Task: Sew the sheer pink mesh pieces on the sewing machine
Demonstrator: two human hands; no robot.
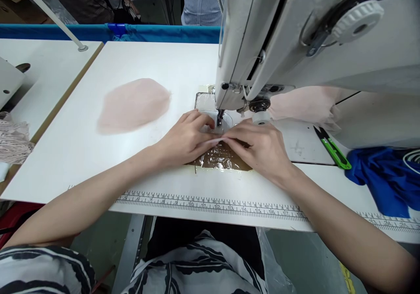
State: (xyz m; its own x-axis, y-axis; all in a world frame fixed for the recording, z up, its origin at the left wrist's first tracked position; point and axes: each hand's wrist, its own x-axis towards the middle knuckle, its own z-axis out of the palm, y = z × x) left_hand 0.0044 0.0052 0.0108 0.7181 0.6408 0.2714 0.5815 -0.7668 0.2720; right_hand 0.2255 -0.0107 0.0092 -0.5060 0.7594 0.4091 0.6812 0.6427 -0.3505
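Both of my hands meet just in front of the presser foot (220, 118) of a white sewing machine (315, 44). My left hand (187, 138) pinches the left part of a narrow, pale pink strip of fabric (213, 140). With thumb and fingertips, my right hand (260, 147) closes on the strip's right end. Beneath the hands lies a brown patch covered with clear tape (221, 157). Much of the strip is hidden by my fingers.
A flat pale pink fabric piece (136, 106) lies to the left, with more pink fabric (305, 103) behind the needle area. Green thread snips (333, 148) and blue cloth (387, 178) sit at right. A printed ruler (210, 206) runs along the front edge.
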